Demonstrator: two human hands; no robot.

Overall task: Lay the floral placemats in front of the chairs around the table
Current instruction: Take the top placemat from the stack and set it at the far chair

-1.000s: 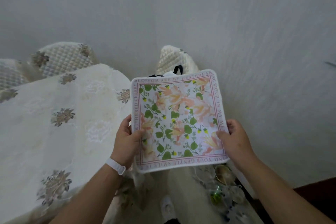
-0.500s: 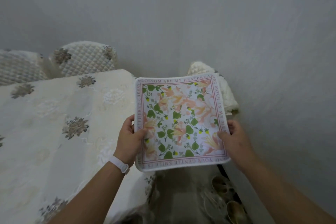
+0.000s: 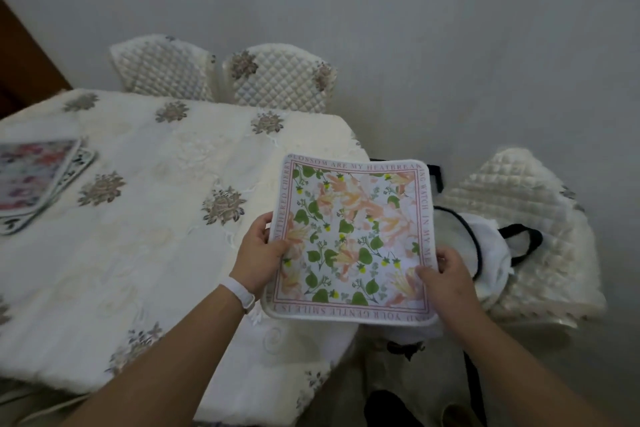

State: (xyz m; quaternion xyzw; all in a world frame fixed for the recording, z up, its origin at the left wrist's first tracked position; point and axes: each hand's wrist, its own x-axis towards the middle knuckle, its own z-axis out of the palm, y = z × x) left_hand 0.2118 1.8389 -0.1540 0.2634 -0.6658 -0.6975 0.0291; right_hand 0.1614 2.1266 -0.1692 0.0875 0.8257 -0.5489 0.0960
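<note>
Head view: left grip [image 3: 258, 253] and right grip [image 3: 446, 276] hold floral placemat [image 3: 353, 236] above table [image 3: 138, 253] corner, bag [image 3: 491, 250] on chair [image 3: 519, 191] beside.

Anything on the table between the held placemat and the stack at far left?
Head view: only embroidered tablecloth between placemat and stack; left hand grips the placemat's edge.

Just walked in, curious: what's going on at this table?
A person grips a floral placemat with the left hand and right hand over a corner of the table; it is not yet laid down. More placemats lie stacked at its left edge. A white bag sits on the chair to the right.
</note>
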